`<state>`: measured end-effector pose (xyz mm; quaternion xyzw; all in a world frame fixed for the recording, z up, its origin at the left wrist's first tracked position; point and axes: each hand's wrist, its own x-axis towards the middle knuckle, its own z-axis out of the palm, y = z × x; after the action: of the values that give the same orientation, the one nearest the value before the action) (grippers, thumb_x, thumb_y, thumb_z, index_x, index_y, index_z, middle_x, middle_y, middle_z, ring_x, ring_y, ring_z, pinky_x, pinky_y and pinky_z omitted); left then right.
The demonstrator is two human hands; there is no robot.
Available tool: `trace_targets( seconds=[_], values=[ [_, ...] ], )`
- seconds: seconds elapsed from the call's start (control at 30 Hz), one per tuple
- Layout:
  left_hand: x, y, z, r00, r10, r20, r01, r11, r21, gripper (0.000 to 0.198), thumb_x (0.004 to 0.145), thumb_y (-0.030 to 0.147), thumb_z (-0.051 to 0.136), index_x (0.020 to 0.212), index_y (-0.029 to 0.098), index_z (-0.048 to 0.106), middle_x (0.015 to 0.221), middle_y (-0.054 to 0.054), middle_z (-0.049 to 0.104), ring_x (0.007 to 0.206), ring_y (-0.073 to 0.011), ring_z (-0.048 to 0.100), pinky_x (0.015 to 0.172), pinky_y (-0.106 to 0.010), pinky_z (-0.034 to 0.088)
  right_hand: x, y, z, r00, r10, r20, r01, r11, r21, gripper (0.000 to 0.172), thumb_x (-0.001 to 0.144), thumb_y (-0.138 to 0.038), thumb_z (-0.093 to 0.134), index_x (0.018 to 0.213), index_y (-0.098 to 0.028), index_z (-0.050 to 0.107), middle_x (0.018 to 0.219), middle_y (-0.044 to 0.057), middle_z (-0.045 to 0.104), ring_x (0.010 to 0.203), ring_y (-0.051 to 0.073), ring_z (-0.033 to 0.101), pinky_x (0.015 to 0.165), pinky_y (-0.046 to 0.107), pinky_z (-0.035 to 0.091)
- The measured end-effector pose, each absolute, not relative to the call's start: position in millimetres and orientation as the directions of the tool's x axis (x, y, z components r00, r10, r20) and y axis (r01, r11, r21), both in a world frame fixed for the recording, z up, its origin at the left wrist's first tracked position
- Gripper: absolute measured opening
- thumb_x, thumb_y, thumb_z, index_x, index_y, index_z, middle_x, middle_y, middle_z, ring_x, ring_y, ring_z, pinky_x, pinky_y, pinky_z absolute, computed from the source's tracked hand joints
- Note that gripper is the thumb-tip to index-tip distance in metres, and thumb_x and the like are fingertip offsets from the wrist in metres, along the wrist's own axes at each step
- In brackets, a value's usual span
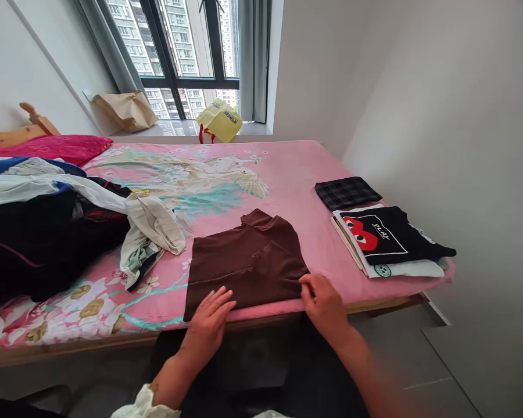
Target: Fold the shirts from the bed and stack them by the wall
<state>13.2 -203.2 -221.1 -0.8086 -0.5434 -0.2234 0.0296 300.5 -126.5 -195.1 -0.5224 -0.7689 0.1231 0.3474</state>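
One brown shirt (244,261) lies partly folded on the near edge of a bed, in front of you at the middle. Its collar end points away, and a folded section lies across its right half.

Both of your hands are on it. Your left hand (208,325) is spread palm down, fingers extended and slightly apart, resting on the near left edge and gripping nothing. Your right hand (325,305) is mostly closed, thumb and bent fingers pinching the near right corner.

Under the shirt is one pink bedsheet (287,168), patterned with white birds and flowers.

To the right stands one stack of folded clothes. On top is one black T-shirt (396,232) printed with a red heart with eyes and the word "PLAY"; below it, paler garments include one white piece with a green round badge (382,271). Just beyond lies one black-and-grey checked garment (347,193), folded flat.

To the left is one loose heap of clothes (47,232), too tangled to count, with one cream garment (154,220) at its right end. Behind it lies one magenta pillow (65,150).

On the far windowsill are two bags: one brown paper bag (128,111) and one yellow bag (224,122) with red handles.
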Motion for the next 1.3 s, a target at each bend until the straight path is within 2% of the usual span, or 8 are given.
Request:
trace_targets(
  seconds=[0.13,0.23,0.43,0.57,0.7,0.93,1.07,1.3],
  values=[
    [47,-176,-232,0.391,0.854,0.342,0.859,-0.472,0.197,0.043,0.087,0.009,0.036,0.123,0.022,0.056,0.134,-0.006,0.054,0.130,-0.0203,0.042,0.109,-0.044,0.033,256,-147,-212,-0.512,0.774,0.372,0.613,0.633,-0.473,0.033,0.086,-0.016,0.039,0.115,-0.021,0.055,0.119,0.008,0.059,0.116,0.022,0.050,0.101,0.040,0.037],
    [43,-174,-250,0.304,0.913,0.274,0.920,-0.356,0.165,0.048,0.088,0.026,0.046,0.136,0.028,0.043,0.143,-0.007,0.043,0.133,-0.0270,0.036,0.109,-0.054,0.025,261,-147,-235,-0.467,0.835,0.292,0.740,0.549,-0.387,0.042,0.086,-0.024,0.045,0.127,-0.017,0.049,0.133,0.013,0.050,0.126,0.028,0.041,0.106,0.049,0.029],
    [44,-178,-244,0.343,0.909,0.235,0.904,-0.387,0.179,0.053,0.086,0.034,0.050,0.137,0.029,0.040,0.148,-0.008,0.034,0.138,-0.0292,0.026,0.111,-0.058,0.013,312,-97,-221,-0.199,0.921,0.336,0.852,0.332,-0.406,0.030,0.090,-0.025,0.038,0.111,-0.017,0.058,0.110,0.011,0.062,0.104,0.023,0.052,0.093,0.039,0.038],
    [95,-163,-230,0.552,0.813,0.185,0.768,-0.582,0.268,0.059,0.084,0.030,0.051,0.140,0.025,0.034,0.149,-0.005,0.032,0.139,-0.0233,0.024,0.114,-0.053,0.009,315,-53,-216,-0.202,0.965,0.167,0.893,0.251,-0.374,0.020,0.083,-0.024,0.050,0.097,-0.017,0.062,0.096,0.010,0.064,0.093,0.022,0.054,0.086,0.034,0.039],
    [134,-152,-243,0.548,0.823,0.151,0.754,-0.564,0.338,0.067,0.080,0.028,0.054,0.142,0.024,0.029,0.149,-0.006,0.032,0.140,-0.0241,0.021,0.114,-0.056,0.001,313,-29,-227,-0.256,0.958,0.128,0.883,0.286,-0.371,0.010,0.081,-0.021,0.051,0.083,-0.020,0.061,0.085,0.003,0.063,0.086,0.017,0.055,0.081,0.027,0.039],
    [135,-153,-256,0.518,0.845,0.135,0.743,-0.523,0.418,0.071,0.079,0.034,0.056,0.143,0.028,0.026,0.150,-0.005,0.032,0.139,-0.0253,0.022,0.112,-0.058,-0.005,290,-51,-220,-0.280,0.911,0.304,0.841,0.385,-0.380,0.018,0.089,-0.021,0.041,0.092,-0.018,0.058,0.095,0.008,0.061,0.095,0.021,0.052,0.088,0.034,0.038],
    [138,-155,-253,0.505,0.853,0.134,0.759,-0.512,0.401,0.072,0.075,0.039,0.060,0.140,0.025,0.032,0.145,-0.007,0.040,0.139,-0.0269,0.020,0.113,-0.056,-0.007,266,-64,-232,-0.538,0.792,0.289,0.695,0.611,-0.380,0.028,0.089,-0.023,0.039,0.111,-0.019,0.057,0.120,0.009,0.058,0.115,0.021,0.048,0.099,0.038,0.035],
    [98,-175,-240,0.496,0.853,0.162,0.797,-0.522,0.305,0.055,0.087,0.043,0.046,0.138,0.027,0.035,0.145,-0.002,0.041,0.138,-0.0186,0.026,0.115,-0.050,0.000,262,-64,-262,-0.603,0.786,0.140,0.755,0.618,-0.220,0.051,0.090,-0.034,0.040,0.139,-0.021,0.038,0.149,0.006,0.030,0.138,0.022,0.022,0.111,0.045,0.021]
  ],
)
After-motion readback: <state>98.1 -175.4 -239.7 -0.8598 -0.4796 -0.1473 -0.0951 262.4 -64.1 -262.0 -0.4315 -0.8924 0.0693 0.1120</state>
